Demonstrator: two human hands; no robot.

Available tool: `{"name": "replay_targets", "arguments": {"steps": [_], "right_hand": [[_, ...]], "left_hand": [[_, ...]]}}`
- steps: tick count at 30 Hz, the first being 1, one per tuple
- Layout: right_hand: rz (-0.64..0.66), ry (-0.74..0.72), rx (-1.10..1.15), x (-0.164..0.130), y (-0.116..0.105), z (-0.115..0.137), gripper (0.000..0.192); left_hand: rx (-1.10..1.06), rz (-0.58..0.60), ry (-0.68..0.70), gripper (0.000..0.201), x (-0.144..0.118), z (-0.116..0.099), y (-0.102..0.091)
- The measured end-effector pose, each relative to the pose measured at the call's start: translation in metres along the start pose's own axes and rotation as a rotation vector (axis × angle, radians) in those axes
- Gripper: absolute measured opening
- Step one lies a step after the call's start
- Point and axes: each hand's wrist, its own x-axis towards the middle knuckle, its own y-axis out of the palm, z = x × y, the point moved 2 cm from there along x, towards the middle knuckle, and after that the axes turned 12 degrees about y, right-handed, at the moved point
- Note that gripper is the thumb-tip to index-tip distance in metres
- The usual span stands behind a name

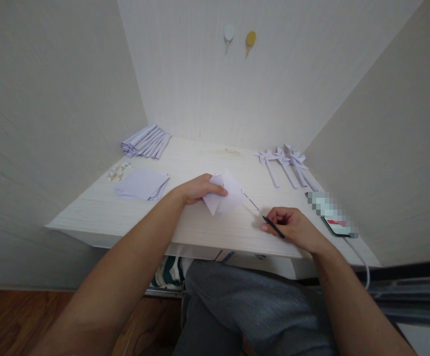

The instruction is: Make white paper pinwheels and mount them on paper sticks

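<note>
- Head view looks down on a pale wooden bench (133, 217) set in a corner between light walls.
- The left hand (196, 189) rests on the bench and pinches a folded piece of white paper (227, 198) between thumb and fingers, so the paper lies near the middle of the bench, just beyond its front edge.
- The right hand (292, 226) lies on the bench to the right of the paper, fingers curled shut around a thin dark tool (265, 220), a pen or a pick; which one cannot be told.
- The tool's fine tip points up and left, reaching the right edge of the folded paper.
- A flat stack of white sheets (143, 184) lies on the left part of the bench, with a few small pale bits (118, 171) just beyond it.
- A bundle of rolled paper strips (146, 141) sits at the far left corner.
- Several paper pinwheels on paper sticks (287, 163) lie at the far right.
- A phone (335, 220) with a cable lies near the right edge, close to the right hand.
- Two small hooks (239, 37) hang on the back wall.
</note>
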Motion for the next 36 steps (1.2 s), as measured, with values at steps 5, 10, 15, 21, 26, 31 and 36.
{"name": "replay_targets", "arguments": {"steps": [5,10,15,21,26,31,36], "right_hand": [[-0.005,0.014,-0.012,0.0000,0.0003,0.0014,0.048],[0.002,0.016,-0.016,-0.0009,0.0004,0.0028,0.048],[0.009,0.002,-0.016,-0.0012,0.0001,0.0023,0.048],[0.008,0.006,-0.020,-0.0019,0.0004,0.0048,0.049],[-0.003,0.009,-0.036,-0.0040,0.0007,0.0081,0.051],[0.007,0.005,-0.039,-0.0037,0.0002,0.0071,0.051],[0.007,0.010,-0.058,-0.0033,0.0005,0.0069,0.049]], "left_hand": [[0.016,-0.006,-0.002,0.028,-0.0002,-0.0004,0.0004],[0.025,-0.009,-0.006,0.026,-0.0009,0.0002,0.0003],[0.028,-0.004,-0.013,0.028,-0.0005,0.0002,0.0000],[0.025,0.008,-0.008,0.028,-0.0014,-0.0006,0.0007],[0.016,0.013,0.002,0.025,-0.0016,-0.0020,0.0011],[0.036,0.010,-0.006,0.024,-0.0010,-0.0013,0.0007],[0.038,0.014,-0.005,0.023,-0.0013,-0.0020,0.0010]]}}
